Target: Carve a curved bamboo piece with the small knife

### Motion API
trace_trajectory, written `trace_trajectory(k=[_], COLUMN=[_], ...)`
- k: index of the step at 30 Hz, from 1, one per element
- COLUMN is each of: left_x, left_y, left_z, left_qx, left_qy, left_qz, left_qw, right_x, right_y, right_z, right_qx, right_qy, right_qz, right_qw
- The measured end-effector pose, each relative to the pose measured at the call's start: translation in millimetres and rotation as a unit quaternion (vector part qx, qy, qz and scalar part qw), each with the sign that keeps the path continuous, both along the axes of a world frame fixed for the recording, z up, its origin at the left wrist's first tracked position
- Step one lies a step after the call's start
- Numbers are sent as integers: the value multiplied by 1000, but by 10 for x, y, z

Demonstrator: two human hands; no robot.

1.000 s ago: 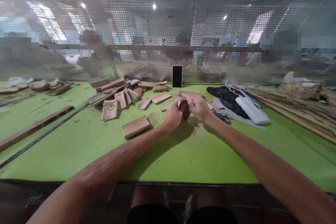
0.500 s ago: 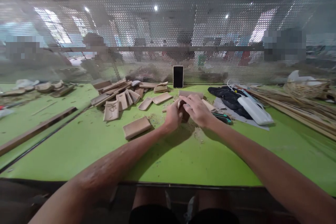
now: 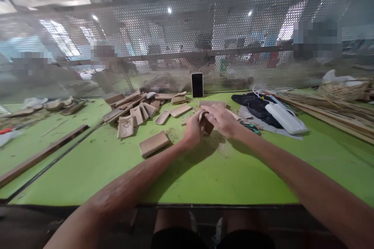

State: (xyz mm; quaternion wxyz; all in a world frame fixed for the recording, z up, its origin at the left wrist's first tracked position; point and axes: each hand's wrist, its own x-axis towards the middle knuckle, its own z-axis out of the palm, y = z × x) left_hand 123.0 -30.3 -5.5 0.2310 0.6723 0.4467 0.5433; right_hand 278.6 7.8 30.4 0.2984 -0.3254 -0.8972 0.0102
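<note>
A curved piece of bamboo (image 3: 208, 127) is held up just above the table, between my two hands. My left hand (image 3: 193, 130) is closed around its near left side. From the right, my right hand (image 3: 224, 120) lies over its upper edge with bent fingers gripping there; whether anything thin sits under those fingers is hidden. Behind the hands lies a pale cylinder (image 3: 212, 103). A black and teal cutter-like tool (image 3: 251, 127) rests beside my right wrist, partly covered. Left of my hands, a wider curved bamboo piece (image 3: 153, 144) lies on the table.
Several bamboo pieces (image 3: 128, 106) are heaped at the back left. A phone (image 3: 197, 85) stands against the perforated metal screen (image 3: 175, 31). Right of my hands are a black cloth-like item (image 3: 254, 106), a white block (image 3: 288, 118) and long strips (image 3: 327, 116). Shavings lie on the green table (image 3: 187, 179).
The whole view has tilted slightly. My right fingers have shifted a little on the bamboo piece; both hands still hold it in about the same place.
</note>
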Motion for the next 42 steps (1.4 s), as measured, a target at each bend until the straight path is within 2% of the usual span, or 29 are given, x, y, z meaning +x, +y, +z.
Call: trace_trajectory(k=[3,8,15,18,22,27,31,33,35,42], left_x=[12,28,20,23,39,30,-58,-106,-136,-121], left_y=[-9,2,8,-6,-20,17,109,160,196,164], left_z=[2,-23,24,46,69,54,-25,-64,-82,-10], left_qx=[32,-30,-32,-39,-15,27,14,7,-3,-1], left_qy=[10,-32,-46,-45,-4,26,42,54,69,135], left_qz=[15,-12,-24,-32,-13,4,-71,-116,-137,-87], left_qw=[999,999,998,998,1000,999,996,992,988,987], right_x=[0,-27,6,13,-1,15,33,36,32,22], right_y=[-43,-128,-156,-183,-208,-199,-235,-256,-268,-194], right_z=[36,123,184,201,217,234,241,247,250,205], right_qx=[-7,-6,-10,-3,40,30,34,17,5,4], right_qy=[-5,-37,-76,-109,-147,-146,-150,-149,-145,-131], right_qz=[-7,7,22,-7,-9,-26,-2,-9,-15,-18], right_qw=[1000,999,997,994,988,988,988,989,989,991])
